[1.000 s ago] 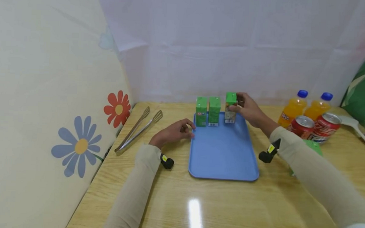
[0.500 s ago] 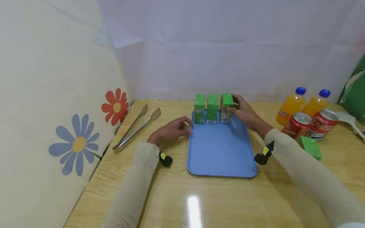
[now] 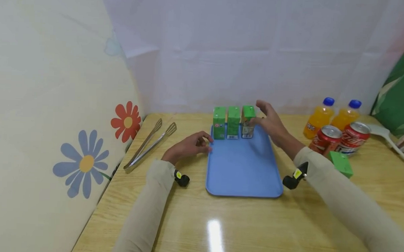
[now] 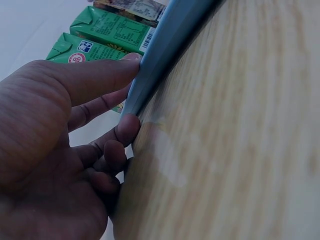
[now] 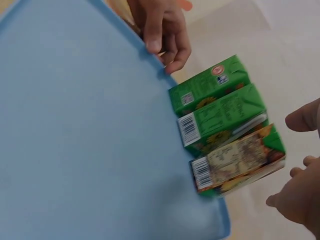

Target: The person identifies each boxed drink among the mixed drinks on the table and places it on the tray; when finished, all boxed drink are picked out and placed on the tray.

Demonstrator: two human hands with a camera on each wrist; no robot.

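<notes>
Three green drink cartons stand upright in a row along the far end of a blue tray [image 3: 244,172]: the left carton [image 3: 219,123], the middle carton [image 3: 233,123] and the right carton [image 3: 247,124], whose side has a brownish picture. My left hand [image 3: 189,146] holds the tray's left rim near the far corner, thumb on the rim and fingers bent against its outer side. My right hand [image 3: 273,124] is beside the right carton with thumb and fingers spread. In the right wrist view, a gap shows between its fingers and that carton [image 5: 240,160].
Metal tongs [image 3: 151,144] lie left of the tray. To the right stand two orange drink bottles [image 3: 319,119], two red cans [image 3: 353,138] and another green carton [image 3: 341,164], partly behind my right sleeve. A white long-handled utensil [image 3: 385,134] lies farther right. A wall sheet rises behind the table.
My right hand has brought the right carton leftward, closer to the middle one, and let go of it, its fingers now spread. My left hand keeps its place at the tray's rim.
</notes>
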